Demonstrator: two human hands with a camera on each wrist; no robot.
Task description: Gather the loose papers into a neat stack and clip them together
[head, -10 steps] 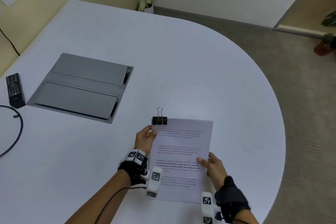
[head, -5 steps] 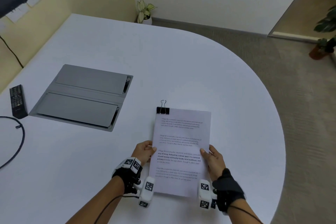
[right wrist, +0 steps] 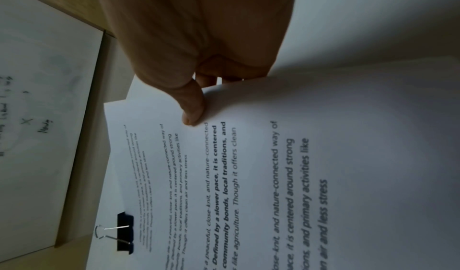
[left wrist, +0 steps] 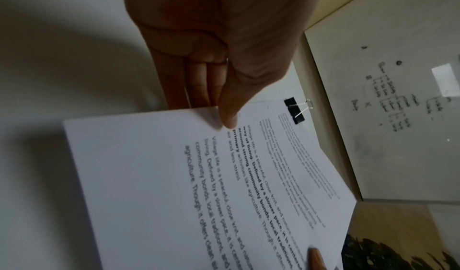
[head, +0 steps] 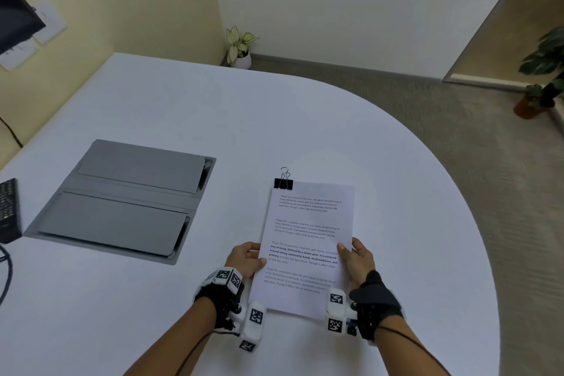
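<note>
Over a rounded white table (head: 152,299): left hand (head: 244,258) and right hand (head: 355,259) pinching opposite side edges of a white printed paper stack (head: 308,241), thumbs on top, fingers hidden beneath. Black binder clip (head: 283,183) at far-left corner; legible text "Village life is a peaceful, close-knit"; whiteboard scribbles unreadable.

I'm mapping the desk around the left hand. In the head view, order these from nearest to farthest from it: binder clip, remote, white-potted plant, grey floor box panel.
From the left hand:
1. Binder clip, just ahead, on the papers' far left corner.
2. Grey panel, to the left, set in the table.
3. Remote, far left, at the table edge.
4. Plant, farthest, on the floor in the corner.
</note>
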